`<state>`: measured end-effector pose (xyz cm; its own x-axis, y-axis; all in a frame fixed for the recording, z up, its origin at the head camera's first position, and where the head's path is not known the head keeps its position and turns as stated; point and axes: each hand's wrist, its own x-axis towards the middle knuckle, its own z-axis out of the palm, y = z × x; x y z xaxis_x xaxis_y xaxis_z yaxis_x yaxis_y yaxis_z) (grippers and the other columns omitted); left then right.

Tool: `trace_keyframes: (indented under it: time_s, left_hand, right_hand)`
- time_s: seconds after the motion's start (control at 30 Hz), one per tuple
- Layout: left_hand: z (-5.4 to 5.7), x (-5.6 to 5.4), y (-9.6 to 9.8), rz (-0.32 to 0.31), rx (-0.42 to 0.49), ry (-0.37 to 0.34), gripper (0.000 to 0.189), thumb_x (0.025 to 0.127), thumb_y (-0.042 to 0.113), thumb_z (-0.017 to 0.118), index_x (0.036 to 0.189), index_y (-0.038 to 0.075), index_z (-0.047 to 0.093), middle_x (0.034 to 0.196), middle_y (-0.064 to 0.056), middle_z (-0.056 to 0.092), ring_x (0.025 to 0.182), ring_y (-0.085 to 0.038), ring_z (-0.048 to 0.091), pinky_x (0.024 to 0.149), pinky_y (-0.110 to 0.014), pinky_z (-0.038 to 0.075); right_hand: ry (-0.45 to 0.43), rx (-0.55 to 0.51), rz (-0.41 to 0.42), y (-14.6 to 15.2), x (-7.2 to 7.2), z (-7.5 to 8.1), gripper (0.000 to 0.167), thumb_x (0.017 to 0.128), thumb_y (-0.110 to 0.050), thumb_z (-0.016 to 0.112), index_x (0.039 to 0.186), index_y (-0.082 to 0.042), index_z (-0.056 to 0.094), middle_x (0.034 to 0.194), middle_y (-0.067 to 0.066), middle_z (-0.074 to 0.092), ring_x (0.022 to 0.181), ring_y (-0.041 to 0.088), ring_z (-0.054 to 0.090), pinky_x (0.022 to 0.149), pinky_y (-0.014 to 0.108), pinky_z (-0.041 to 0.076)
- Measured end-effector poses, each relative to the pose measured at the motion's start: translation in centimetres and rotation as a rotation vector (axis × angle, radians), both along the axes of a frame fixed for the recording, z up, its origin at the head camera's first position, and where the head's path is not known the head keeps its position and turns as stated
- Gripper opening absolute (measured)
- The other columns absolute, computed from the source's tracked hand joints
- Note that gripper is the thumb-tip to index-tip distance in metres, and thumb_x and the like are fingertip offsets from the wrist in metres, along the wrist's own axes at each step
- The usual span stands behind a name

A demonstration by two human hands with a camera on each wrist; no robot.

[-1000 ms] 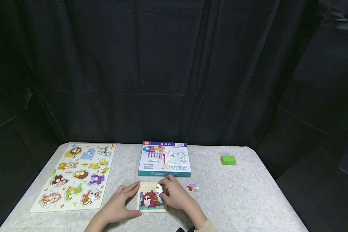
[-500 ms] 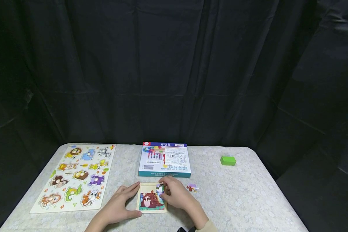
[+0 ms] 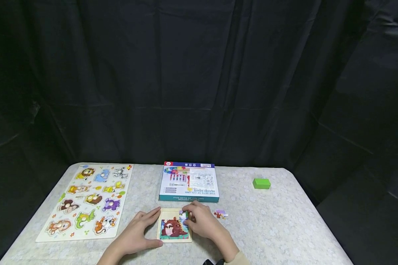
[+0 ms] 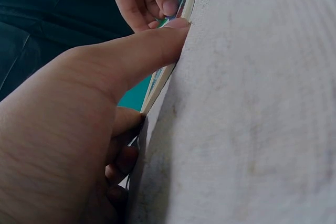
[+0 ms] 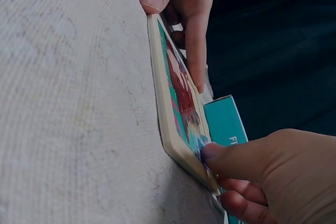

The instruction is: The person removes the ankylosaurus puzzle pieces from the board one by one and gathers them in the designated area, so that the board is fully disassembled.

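A small square jigsaw puzzle in a pale wooden tray (image 3: 163,213) lies in front of me, with a brown animal picture (image 3: 173,229) filling its lower part. My left hand (image 3: 135,235) holds the tray's left side, thumb at the near corner and forefinger at the far corner. At the upper right of the tray, my right hand (image 3: 201,221) pinches a puzzle piece (image 3: 183,215) between thumb and fingers. Its fingertips partly cover that piece. The right wrist view shows the right thumb (image 5: 231,157) pressed down at the tray's right end.
A loose puzzle piece (image 3: 220,214) lies right of my right hand. Behind the tray is a flat bead-toy box (image 3: 189,184). An animal peg puzzle board (image 3: 89,200) takes up the left side; a green block (image 3: 261,183) sits at the back right.
The piece under my right fingers has shifted slightly and no longer shows a white glare. My left hand has stayed in place on the tray.
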<state>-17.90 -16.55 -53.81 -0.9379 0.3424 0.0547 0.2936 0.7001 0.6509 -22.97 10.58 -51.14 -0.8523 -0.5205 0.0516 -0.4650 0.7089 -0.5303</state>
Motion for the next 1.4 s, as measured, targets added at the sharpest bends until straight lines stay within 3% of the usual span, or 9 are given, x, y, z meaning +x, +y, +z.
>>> trace_keyframes:
  time_s: [0.37, 0.73, 0.93, 1.03, 1.2, 1.4]
  left_hand:
    - [0.1, 0.0, 0.0, -0.005, 0.004, 0.007, 0.106, 0.072, 0.057, 0.092, 0.159, 0.011, 0.051, 0.162, 0.002, 0.051, 0.108, -0.007, 0.044, 0.102, -0.043, 0.047]
    - [0.1, 0.0, 0.0, 0.000, -0.002, 0.018, 0.107, 0.071, 0.058, 0.091, 0.158, 0.010, 0.051, 0.162, 0.001, 0.051, 0.109, -0.008, 0.045, 0.103, -0.045, 0.047]
    - [-0.1, 0.0, -0.1, -0.003, -0.006, 0.018, 0.106, 0.072, 0.059, 0.091, 0.158, 0.011, 0.051, 0.162, 0.002, 0.051, 0.109, -0.007, 0.045, 0.103, -0.044, 0.047]
    - [-0.1, 0.0, -0.1, -0.004, -0.007, 0.021, 0.106, 0.072, 0.059, 0.091, 0.159, 0.011, 0.051, 0.162, 0.002, 0.051, 0.109, -0.008, 0.045, 0.103, -0.044, 0.047]
    - [0.0, 0.0, -0.1, -0.003, -0.006, 0.021, 0.106, 0.072, 0.059, 0.091, 0.158, 0.011, 0.051, 0.163, 0.002, 0.050, 0.109, -0.007, 0.045, 0.103, -0.045, 0.047]
    - [0.1, 0.0, 0.0, -0.005, -0.003, 0.015, 0.106, 0.072, 0.059, 0.091, 0.158, 0.010, 0.051, 0.165, 0.001, 0.048, 0.105, -0.006, 0.043, 0.100, -0.042, 0.047]
  right_hand:
    - [0.046, 0.030, -0.025, -0.4, 0.1, -0.1, 0.033, 0.093, -0.018, 0.082, 0.125, -0.008, 0.077, 0.110, -0.001, 0.069, 0.082, 0.005, 0.051, 0.078, 0.031, 0.038]
    - [0.091, 0.049, -0.039, -0.5, 0.1, -0.1, 0.028, 0.094, -0.015, 0.081, 0.121, -0.009, 0.078, 0.109, 0.000, 0.069, 0.084, 0.008, 0.053, 0.078, 0.032, 0.039]
    - [0.096, -0.014, -0.048, -0.3, 0.0, -0.2, 0.028, 0.093, -0.013, 0.080, 0.121, -0.010, 0.076, 0.109, -0.003, 0.063, 0.084, 0.006, 0.051, 0.082, 0.034, 0.039]
    - [0.113, -0.070, -0.034, 0.0, -0.1, 0.0, 0.030, 0.092, -0.009, 0.079, 0.122, -0.008, 0.076, 0.111, -0.001, 0.064, 0.085, 0.008, 0.054, 0.080, 0.032, 0.046]
    - [0.130, -0.145, -0.033, 0.6, -0.1, 1.2, 0.030, 0.093, -0.007, 0.076, 0.124, -0.006, 0.075, 0.114, 0.002, 0.066, 0.091, 0.015, 0.060, 0.078, 0.029, 0.053]
    - [0.152, -0.195, -0.052, 0.9, 0.3, 2.8, 0.032, 0.093, -0.005, 0.075, 0.124, -0.008, 0.075, 0.117, 0.002, 0.067, 0.093, 0.015, 0.058, 0.076, 0.028, 0.050]
